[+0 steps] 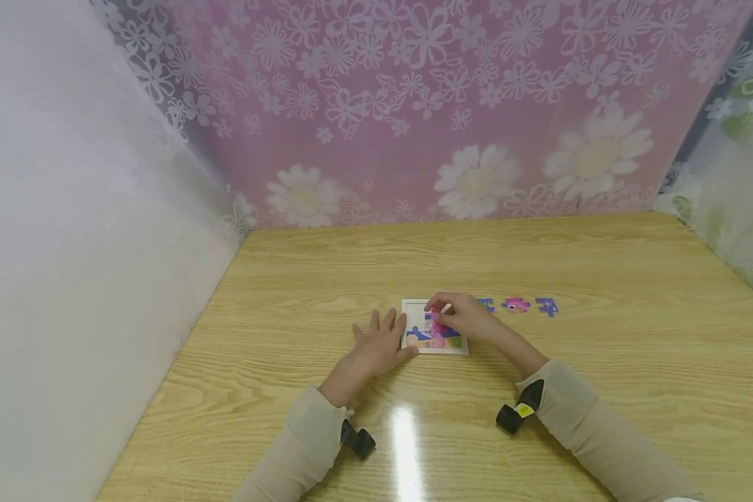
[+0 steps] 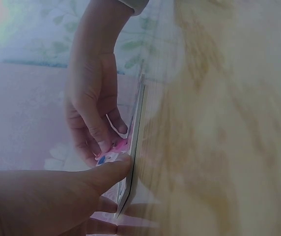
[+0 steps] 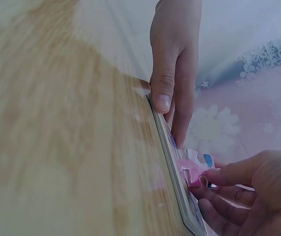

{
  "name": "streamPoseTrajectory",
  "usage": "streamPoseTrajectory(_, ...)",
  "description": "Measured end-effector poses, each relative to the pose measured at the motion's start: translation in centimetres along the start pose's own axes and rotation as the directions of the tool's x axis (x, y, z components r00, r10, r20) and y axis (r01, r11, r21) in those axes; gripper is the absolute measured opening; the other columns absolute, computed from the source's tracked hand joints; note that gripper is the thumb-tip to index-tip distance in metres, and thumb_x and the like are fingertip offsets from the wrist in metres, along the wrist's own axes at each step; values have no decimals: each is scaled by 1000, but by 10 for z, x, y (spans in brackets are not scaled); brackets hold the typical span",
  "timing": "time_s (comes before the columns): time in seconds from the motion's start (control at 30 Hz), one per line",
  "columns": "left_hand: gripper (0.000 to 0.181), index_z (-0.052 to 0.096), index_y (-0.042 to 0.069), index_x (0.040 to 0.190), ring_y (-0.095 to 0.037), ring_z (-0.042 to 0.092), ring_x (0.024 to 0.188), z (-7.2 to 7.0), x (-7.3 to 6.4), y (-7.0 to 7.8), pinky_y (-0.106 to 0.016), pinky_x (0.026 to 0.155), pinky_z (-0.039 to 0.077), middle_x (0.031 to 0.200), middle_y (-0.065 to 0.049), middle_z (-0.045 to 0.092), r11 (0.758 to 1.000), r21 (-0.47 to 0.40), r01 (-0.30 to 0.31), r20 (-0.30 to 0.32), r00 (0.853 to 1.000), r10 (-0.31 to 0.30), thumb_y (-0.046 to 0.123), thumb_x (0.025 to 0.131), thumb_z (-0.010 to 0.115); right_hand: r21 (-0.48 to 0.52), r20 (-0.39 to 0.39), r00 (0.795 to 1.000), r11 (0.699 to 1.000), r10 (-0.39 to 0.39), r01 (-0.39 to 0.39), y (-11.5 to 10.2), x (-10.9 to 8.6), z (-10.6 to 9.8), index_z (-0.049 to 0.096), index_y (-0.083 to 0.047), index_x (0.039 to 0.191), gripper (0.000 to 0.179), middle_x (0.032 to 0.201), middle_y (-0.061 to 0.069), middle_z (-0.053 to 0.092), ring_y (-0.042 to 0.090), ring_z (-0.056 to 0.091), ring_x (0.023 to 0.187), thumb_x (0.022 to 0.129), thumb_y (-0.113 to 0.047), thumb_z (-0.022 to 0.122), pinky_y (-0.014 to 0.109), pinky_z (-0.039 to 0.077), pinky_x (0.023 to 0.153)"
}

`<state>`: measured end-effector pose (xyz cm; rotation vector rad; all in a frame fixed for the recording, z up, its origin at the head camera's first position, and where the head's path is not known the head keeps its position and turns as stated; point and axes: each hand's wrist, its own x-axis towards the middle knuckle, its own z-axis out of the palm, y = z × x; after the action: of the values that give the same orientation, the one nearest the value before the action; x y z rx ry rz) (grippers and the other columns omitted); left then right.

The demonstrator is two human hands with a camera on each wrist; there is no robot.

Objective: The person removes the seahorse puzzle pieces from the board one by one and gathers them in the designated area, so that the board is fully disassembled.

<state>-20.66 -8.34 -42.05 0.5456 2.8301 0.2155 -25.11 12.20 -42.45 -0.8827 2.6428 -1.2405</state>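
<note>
A white-framed jigsaw puzzle (image 1: 436,351) lies on the table, its lower part filled with blue, pink and sandy pieces and its upper left bare. My right hand (image 1: 467,317) pinches a pink puzzle piece (image 3: 194,169) between thumb and fingers, close over the tray; in the right wrist view the piece is tilted. My left hand (image 1: 376,348) rests with spread fingers at the frame's left side, and its thumb (image 2: 113,172) lies on the frame's edge. The upper right of the puzzle is hidden behind my right hand.
To the right of the frame, loose puzzle pieces lie in a row: a blue one (image 1: 488,305) partly behind my hand, a pink one with an eye (image 1: 515,305), and a blue one with a starfish (image 1: 547,306). A floral curtain (image 1: 414,139) hangs behind the wooden table (image 1: 326,265).
</note>
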Motion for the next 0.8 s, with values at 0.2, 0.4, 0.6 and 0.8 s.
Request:
streamPoseTrajectory(0.2, 74, 21, 12, 147, -41, 8, 134, 2, 1, -2, -68, 94, 15, 150, -13, 15, 1000, 7, 7, 0, 1000, -7, 55, 92, 42, 12, -9, 999, 999, -40, 40, -1, 0, 0, 64, -5, 100, 14, 86, 4, 60, 17, 61, 71, 88, -3, 59, 32, 50, 61)
streamPoseTrajectory(0.4, 73, 22, 10, 147, -42, 9, 134, 1, -1, -1, -68, 94, 15, 150, -14, 16, 1000, -4, 2, -1, 1000, -2, 54, 92, 43, -3, -6, 999, 999, 43, -43, -1, 2, 2, 63, -3, 105, 17, 91, 6, 60, 20, 60, 75, 89, -1, 58, 33, 49, 64)
streamPoseTrajectory(0.6, 72, 23, 10, 147, -41, 9, 134, -2, -3, 0, -68, 94, 14, 150, -14, 17, 1000, -22, 0, 0, 1000, 0, 53, 92, 43, 24, -55, 996, 997, 69, -68, -6, 2, -5, 60, -1, 108, 22, 91, 8, 60, 22, 58, 76, 86, 3, 58, 34, 49, 66)
streamPoseTrajectory(0.8, 72, 21, 11, 147, -41, 7, 134, -5, -4, 2, -67, 95, 13, 150, -14, 15, 999, -35, 4, 8, 1000, -4, 53, 92, 43, 49, -71, 994, 995, 85, -82, -6, 0, -18, 56, 0, 108, 22, 94, 10, 60, 22, 59, 74, 87, 4, 56, 33, 49, 64)
